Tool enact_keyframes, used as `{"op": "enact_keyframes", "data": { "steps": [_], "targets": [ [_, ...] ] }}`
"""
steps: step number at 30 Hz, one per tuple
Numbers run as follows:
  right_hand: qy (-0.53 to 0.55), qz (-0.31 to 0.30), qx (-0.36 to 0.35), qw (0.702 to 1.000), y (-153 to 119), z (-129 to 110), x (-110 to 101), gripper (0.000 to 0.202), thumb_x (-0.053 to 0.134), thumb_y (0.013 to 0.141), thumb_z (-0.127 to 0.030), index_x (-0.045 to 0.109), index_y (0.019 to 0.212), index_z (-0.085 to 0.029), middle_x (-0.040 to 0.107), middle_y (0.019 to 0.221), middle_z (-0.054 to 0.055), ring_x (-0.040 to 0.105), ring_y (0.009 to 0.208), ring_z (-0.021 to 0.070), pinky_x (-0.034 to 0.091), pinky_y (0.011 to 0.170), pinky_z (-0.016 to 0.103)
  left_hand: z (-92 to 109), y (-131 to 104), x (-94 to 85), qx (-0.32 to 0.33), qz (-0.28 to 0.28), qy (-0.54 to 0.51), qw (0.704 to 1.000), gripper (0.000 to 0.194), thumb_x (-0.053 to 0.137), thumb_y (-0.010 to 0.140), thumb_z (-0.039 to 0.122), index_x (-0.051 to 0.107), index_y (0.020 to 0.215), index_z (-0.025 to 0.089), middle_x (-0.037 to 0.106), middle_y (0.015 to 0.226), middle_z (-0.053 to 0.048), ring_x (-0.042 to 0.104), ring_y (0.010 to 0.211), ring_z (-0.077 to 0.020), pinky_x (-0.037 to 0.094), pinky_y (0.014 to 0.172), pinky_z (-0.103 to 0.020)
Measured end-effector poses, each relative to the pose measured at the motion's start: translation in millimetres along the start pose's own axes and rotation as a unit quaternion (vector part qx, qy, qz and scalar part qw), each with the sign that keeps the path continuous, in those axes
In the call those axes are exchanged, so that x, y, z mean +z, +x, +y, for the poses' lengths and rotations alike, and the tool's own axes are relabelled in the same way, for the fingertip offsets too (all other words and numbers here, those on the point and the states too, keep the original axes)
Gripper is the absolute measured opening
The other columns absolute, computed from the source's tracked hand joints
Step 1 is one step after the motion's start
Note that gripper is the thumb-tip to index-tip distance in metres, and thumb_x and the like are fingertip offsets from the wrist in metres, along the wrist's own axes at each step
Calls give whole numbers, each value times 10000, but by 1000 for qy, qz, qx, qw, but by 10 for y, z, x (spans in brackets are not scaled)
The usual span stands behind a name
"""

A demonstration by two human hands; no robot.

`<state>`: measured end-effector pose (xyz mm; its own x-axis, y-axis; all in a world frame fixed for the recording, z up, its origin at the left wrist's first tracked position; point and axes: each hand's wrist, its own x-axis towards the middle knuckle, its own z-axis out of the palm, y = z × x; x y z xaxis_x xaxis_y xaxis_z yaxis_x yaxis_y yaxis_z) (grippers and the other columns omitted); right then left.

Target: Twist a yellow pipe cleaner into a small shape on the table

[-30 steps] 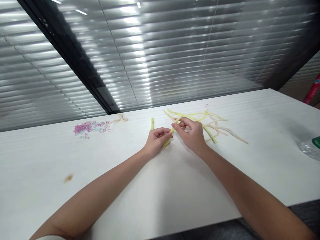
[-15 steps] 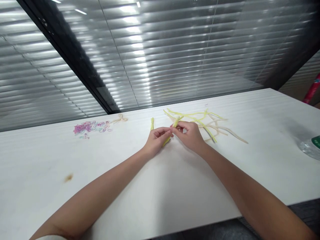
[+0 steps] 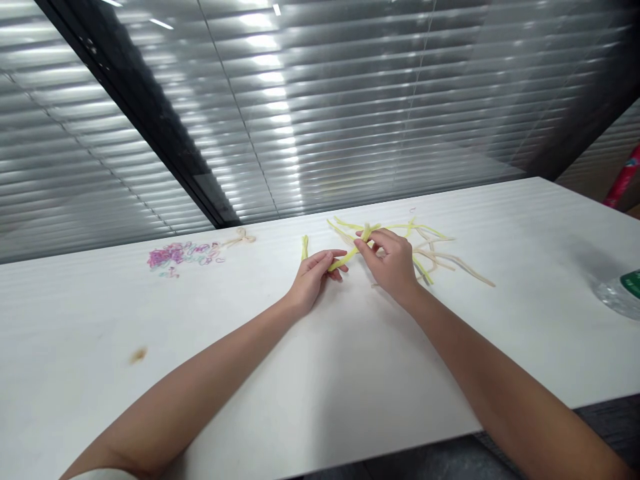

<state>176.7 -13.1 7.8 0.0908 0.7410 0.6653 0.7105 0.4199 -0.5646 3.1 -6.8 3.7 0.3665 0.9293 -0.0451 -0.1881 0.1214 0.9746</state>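
Between my two hands runs a yellow pipe cleaner [image 3: 347, 258], stretched at a slant just above the table. My left hand [image 3: 314, 277] pinches its lower end between thumb and forefinger, the other fingers loosely spread. Higher up, my right hand [image 3: 393, 261] grips the same yellow piece, whose folded, paler end sticks out above the fingertips. Just past my left hand lies a short folded yellow piece [image 3: 305, 247]. Several loose yellow and beige pipe cleaners [image 3: 453, 259] lie crossed behind and to the right of my right hand, which hides part of them.
On the white table [image 3: 250, 380], a heap of small pink, purple and bluish rubber bands [image 3: 173, 255] lies at the left. Beside it is a bent beige piece [image 3: 243, 236]. A clear bottle [image 3: 617, 297] with a green label lies at the right edge. Window blinds [image 3: 350, 120] stand behind the table.
My hands have drawn apart: the right has moved right and slightly up, and the yellow pipe cleaner now shows stretched between them. The left hand's fingers have opened somewhat around its pinch.
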Motion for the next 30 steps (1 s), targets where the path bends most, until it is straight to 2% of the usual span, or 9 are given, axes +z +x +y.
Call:
{"op": "enact_keyframes", "data": {
  "steps": [4, 8, 11, 20, 26, 30],
  "targets": [
    [-77, -13, -63, 995, -16, 4, 6, 245, 487, 920, -287, 658, 781, -181, 664, 686, 9, 570, 635, 129, 348, 746, 298, 23, -15, 4, 1, 2, 2, 1000, 384, 579, 832, 454, 663, 1044, 145, 682, 768, -59, 587, 683, -150, 448, 734, -291],
    [-111, -36, -107, 987, -37, 2, 12, 253, 451, 940, -211, 655, 1086, -184, 718, 766, 12, 608, 686, 117, 318, 839, 299, 9, -9, -11, 17, -3, -2, 1000, 413, 539, 851, 472, 634, 1079, 141, 675, 751, -56, 595, 687, -157, 458, 727, -297],
    [-145, -61, -130, 979, -50, 0, 13, 315, 433, 940, -164, 615, 1195, -190, 735, 812, 15, 626, 742, 119, 286, 873, 309, -19, 9, -25, 28, 1, -15, 999, 442, 519, 853, 500, 621, 1082, 136, 670, 728, -56, 602, 672, -161, 464, 704, -297],
    [-257, -137, -177, 940, -64, 19, 7, 431, 442, 864, -47, 607, 1218, -230, 715, 870, 24, 573, 704, 128, 232, 836, 341, 2, -2, -1, 26, 12, -38, 999, 593, 456, 824, 647, 613, 1082, 137, 678, 732, -69, 623, 684, -170, 472, 689, -289],
    [-288, -154, -195, 925, -69, -1, 4, 455, 426, 842, -23, 602, 1205, -231, 693, 856, 33, 555, 702, 138, 214, 839, 355, -15, 9, -17, 35, 3, -36, 999, 521, 483, 842, 591, 621, 1071, 144, 671, 707, -53, 626, 673, -165, 472, 688, -289],
    [-293, -157, -193, 923, -67, -16, -1, 422, 417, 867, -49, 610, 1190, -238, 688, 857, 38, 547, 706, 143, 208, 846, 361, -7, 7, -7, 25, 11, -19, 999, 423, 616, 796, 490, 632, 1061, 160, 667, 696, -31, 605, 648, -142, 465, 692, -283]
  ]
}}
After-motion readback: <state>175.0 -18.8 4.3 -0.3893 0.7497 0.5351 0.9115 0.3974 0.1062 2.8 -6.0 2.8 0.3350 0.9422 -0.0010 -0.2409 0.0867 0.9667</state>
